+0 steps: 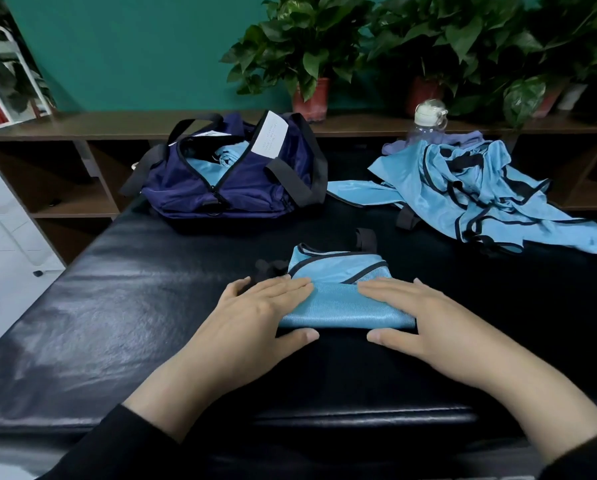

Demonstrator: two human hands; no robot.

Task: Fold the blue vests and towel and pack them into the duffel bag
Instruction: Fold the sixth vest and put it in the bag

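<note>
Black padded desk (pixel 117 306): left hand (pixel 255 306) and right hand (pixel 425 313), fingers flat, press folded vest (pixel 338 296) between them, setting the crease; duffel bag (pixel 227 174) beyond, unzipped.

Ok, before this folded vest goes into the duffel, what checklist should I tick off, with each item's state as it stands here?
1. Folded vest compact: ok, though a black strap sticks out at its far edge.
2. Left hand flat on the vest: ok.
3. Right hand flat on the vest: ok.
4. Duffel bag unzipped: ok, blue fabric shows inside.
5. Room left in the bag: cannot tell.
6. All vests folded: not ok, a loose pile remains.
</note>
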